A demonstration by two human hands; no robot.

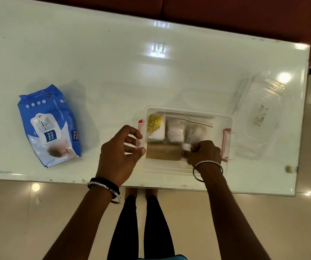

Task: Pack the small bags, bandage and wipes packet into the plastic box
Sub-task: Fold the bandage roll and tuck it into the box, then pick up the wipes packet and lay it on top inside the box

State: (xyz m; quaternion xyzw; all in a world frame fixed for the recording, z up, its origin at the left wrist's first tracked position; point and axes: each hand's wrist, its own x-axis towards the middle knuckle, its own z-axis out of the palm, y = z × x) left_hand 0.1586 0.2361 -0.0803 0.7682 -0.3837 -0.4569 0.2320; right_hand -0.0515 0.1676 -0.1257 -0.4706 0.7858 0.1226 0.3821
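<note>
The clear plastic box (220, 117) with pink side latches sits near the table's front edge. Inside lie a yellow-labelled packet (153, 123), two small clear bags of white cotton (175, 131), and a tan bandage (163, 152) along the near side. My right hand (202, 152) reaches into the box's near right corner, fingers pinched on the lower edge of the right small bag (196, 132). My left hand (120, 152) hovers at the box's left latch, fingers curled and apart, holding nothing. The blue wipes packet (49, 125) lies on the table far to the left.
The box's clear lid (259, 117) lies on the white glass table (113, 72) to the right of the box, close to the table's right edge. My legs stand below the table's front edge.
</note>
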